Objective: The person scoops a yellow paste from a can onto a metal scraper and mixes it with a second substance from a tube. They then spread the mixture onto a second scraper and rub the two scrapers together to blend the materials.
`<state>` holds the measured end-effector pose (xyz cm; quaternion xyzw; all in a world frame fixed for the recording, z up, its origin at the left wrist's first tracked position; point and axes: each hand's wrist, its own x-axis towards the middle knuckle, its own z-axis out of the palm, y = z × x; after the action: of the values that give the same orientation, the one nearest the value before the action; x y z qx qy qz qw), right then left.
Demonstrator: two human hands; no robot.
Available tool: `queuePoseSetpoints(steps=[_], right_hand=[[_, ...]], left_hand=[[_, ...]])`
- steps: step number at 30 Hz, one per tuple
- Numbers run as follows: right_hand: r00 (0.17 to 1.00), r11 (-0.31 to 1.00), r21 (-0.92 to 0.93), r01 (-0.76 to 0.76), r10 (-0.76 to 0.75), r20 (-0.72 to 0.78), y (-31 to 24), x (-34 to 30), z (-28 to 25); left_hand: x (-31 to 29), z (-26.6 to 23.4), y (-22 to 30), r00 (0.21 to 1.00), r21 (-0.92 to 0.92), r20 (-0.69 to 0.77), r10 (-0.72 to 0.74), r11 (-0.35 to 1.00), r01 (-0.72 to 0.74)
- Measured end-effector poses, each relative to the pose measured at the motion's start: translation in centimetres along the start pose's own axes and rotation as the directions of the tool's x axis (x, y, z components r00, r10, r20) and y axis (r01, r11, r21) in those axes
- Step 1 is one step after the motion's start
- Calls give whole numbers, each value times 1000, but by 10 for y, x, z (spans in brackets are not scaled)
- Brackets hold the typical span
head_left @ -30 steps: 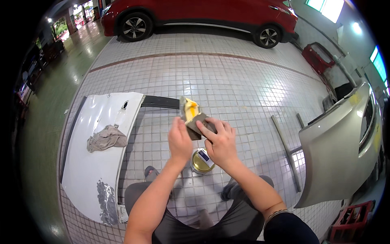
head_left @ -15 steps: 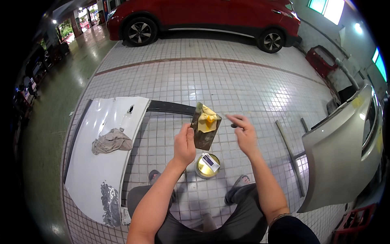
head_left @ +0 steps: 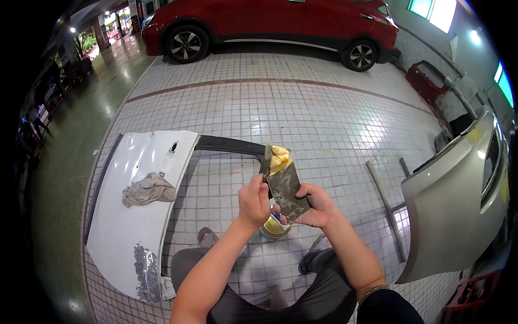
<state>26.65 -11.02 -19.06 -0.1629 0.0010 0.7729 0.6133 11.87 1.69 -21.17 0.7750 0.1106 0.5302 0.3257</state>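
Observation:
A flat dark board (head_left: 288,193), smeared with pale residue, is held up in front of me. Yellow putty (head_left: 280,160) with an orange streak clings to its top end. My right hand (head_left: 319,208) grips the board's lower right edge, thumb on the face. Against the board's left side, my left hand (head_left: 252,202) is closed; a narrow dark edge shows at its fingertips, but I cannot tell whether that is the board or a separate piece. Below, partly covered by my hands and the board, stands a round gold-lidded tin (head_left: 275,231), with a bit of a white-and-blue item on top.
On my left lies a white car door (head_left: 116,216) with a grey rag (head_left: 149,190) and a scraped grey patch. A silver body panel (head_left: 440,210) stands at right, beside a metal bar (head_left: 386,210). A red car (head_left: 275,21) is parked across the tiled floor (head_left: 324,119).
My right hand has come in from the right and taken the board's lower right edge. The left hand has shifted slightly right and its grip has changed. The board has turned and sits slightly lower.

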Motion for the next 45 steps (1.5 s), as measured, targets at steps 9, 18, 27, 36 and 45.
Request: queuePoseSetpoints(steps=[9,18,27,36,45], right_hand=[[976,975,-156,160,-133,172,-12,-13,14],[587,246,-703,667,-754,293,-35,-17,6],[613,398,-607,688,-766,193,-22,-7,-23],[194,-485,-862,148,-841,506,-20,2,3],[502,-648,-762,-1,-659,560,21,14,19]], left_hand=[[5,3,-7,852,479,413,-320,872,95],[5,10,-7,888,61,3,-460,886,459],[-5,15,3,961,-113,102,-257,957,268],[-4,14,3,927,-75,50,-372,924,375],[14,-4,-22,932,-39,-154,-327,945,325]])
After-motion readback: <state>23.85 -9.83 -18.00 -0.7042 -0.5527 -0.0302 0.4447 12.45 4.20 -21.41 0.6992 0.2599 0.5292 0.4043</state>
